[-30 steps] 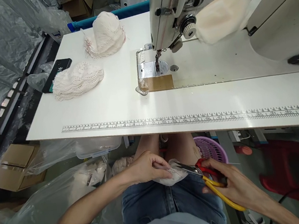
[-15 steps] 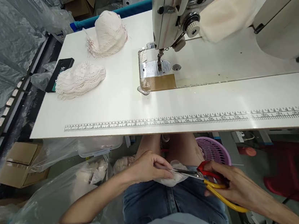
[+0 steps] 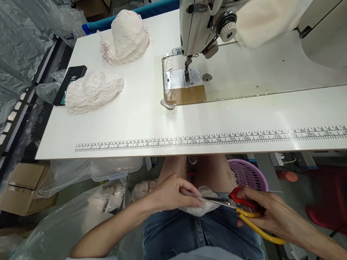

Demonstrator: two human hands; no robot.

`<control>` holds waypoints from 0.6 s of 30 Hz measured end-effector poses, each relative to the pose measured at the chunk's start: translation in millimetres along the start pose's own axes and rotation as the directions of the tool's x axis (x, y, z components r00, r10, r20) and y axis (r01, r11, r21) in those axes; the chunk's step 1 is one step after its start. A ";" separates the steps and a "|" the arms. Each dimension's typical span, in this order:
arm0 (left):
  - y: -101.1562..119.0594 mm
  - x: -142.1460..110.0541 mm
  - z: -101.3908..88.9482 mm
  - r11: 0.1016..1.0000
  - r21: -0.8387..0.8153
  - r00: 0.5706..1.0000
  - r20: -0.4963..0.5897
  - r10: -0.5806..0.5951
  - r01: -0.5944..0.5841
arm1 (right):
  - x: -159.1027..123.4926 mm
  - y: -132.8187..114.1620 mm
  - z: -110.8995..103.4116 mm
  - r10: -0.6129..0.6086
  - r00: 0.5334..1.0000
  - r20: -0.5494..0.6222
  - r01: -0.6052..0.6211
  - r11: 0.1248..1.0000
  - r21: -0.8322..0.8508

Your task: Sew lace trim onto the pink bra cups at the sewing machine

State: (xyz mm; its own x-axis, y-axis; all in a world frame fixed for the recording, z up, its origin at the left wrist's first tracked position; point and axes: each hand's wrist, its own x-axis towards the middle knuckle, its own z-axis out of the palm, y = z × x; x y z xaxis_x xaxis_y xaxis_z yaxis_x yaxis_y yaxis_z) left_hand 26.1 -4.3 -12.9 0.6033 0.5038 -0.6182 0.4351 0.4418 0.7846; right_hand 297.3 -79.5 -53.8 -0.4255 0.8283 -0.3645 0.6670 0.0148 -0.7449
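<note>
Over my lap, my left hand point(image 3: 181, 193) pinches a small piece of white fabric point(image 3: 198, 208) between thumb and fingers. My right hand point(image 3: 262, 209) grips a pair of scissors point(image 3: 245, 210) with one red and one yellow handle. The scissors' blades point left and lie against the fabric, their tips close to my left fingertips. Whether the blades are fully closed is hard to make out. Above my hands is the white table edge with a printed ruler point(image 3: 219, 139).
A sewing machine point(image 3: 205, 25) stands on the table. To its left are a stack of lace-edged pieces point(image 3: 93, 91), a cream fabric pile point(image 3: 127, 36) and a dark phone-like object point(image 3: 70, 79). Below are a purple basket point(image 3: 250, 175), plastic bags point(image 3: 62, 232) and a cardboard box point(image 3: 25, 188).
The view has shifted very slightly. Both hands, the scissors and the fabric stay in nearly the same place; the yellow handle has moved a touch to the left.
</note>
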 end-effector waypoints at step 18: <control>-6.6 4.7 3.1 0.993 -0.116 0.999 0.034 -0.029 0.032 | -3.3 -0.9 0.2 -0.001 0.997 -0.076 -0.002 1.000 -0.028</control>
State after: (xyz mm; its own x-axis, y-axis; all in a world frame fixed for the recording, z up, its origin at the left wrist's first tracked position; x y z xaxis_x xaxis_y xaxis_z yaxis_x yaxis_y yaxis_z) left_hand 28.2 -7.1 -20.8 0.6129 0.4654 -0.6385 0.3738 0.5412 0.7533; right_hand 297.9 -82.4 -52.0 -0.3782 0.8685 -0.3206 0.6846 0.0292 -0.7284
